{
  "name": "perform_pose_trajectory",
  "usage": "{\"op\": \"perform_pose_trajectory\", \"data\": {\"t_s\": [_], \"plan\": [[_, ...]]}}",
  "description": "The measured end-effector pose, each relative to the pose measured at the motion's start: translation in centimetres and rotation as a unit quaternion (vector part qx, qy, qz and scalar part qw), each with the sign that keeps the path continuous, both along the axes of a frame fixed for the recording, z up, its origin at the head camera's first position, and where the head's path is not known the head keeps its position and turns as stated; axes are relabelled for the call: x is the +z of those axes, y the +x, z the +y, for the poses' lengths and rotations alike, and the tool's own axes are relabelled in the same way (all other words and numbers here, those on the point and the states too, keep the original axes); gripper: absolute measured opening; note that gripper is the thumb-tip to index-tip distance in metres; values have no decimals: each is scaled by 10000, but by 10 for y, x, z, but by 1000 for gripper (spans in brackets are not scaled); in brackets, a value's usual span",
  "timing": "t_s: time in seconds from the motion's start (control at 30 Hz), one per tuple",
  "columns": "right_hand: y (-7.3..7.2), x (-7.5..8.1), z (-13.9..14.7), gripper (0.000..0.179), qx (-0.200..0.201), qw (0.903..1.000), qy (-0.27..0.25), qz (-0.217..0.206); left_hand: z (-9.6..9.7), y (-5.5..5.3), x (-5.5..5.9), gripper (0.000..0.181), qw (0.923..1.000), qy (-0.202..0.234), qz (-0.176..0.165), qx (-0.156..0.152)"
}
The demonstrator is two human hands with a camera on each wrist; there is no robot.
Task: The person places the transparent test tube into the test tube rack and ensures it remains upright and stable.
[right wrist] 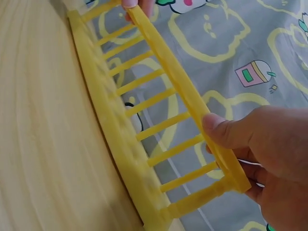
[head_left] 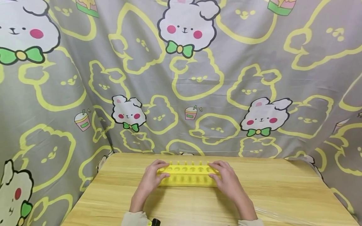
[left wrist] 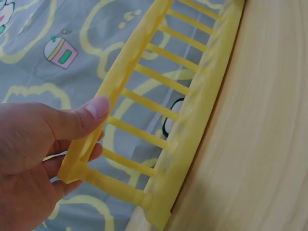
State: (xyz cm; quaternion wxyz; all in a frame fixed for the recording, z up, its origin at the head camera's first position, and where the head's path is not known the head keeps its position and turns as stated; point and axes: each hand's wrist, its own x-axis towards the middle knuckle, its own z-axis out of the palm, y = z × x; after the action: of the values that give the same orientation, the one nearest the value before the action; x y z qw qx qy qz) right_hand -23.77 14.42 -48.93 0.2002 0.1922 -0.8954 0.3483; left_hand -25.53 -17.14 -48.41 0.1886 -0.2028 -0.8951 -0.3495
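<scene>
A yellow plastic test tube rack [head_left: 185, 180] stands upright on the table, its long side facing me. Its top bar [right wrist: 180, 89] has a row of round holes, and thin pegs rise along the back. My left hand [head_left: 152, 175] grips the left end of that bar, the thumb [left wrist: 96, 108] on the near edge and the fingers behind it. At the opposite end my right hand [head_left: 227, 179] pinches the bar the same way, thumb [right wrist: 214, 122] in front. In both wrist views the base [left wrist: 192, 139] lies along the wooden tabletop.
A clear thin tube or rod [head_left: 277, 215] lies on the wooden table [head_left: 285, 185] to the right of my right forearm. A grey patterned curtain [head_left: 198, 81] hangs behind the table and along both sides. A small black object [head_left: 156, 222] shows by my left sleeve.
</scene>
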Motion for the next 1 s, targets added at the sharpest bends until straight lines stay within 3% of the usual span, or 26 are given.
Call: {"op": "perform_pose_trajectory", "data": {"t_s": [0.17, 0.4, 0.83, 1.0], "plan": [[2, 3, 7, 39, -111, 9999, -1, -80, 7, -2, -4, 41, 9997, 65, 159, -150], [-2, 2, 14, 38, -91, 9999, -21, -90, 14, -3, -9, 41, 9990, 201, 390, -77], [2, 9, 23, 39, -189, 9987, 22, -467, 27, -5, -15, 42, 9990, 243, 384, -2], [2, 10, 26, 39, -178, 9985, 31, -522, 28, -6, -16, 39, 9986, 327, 394, -112]]}}
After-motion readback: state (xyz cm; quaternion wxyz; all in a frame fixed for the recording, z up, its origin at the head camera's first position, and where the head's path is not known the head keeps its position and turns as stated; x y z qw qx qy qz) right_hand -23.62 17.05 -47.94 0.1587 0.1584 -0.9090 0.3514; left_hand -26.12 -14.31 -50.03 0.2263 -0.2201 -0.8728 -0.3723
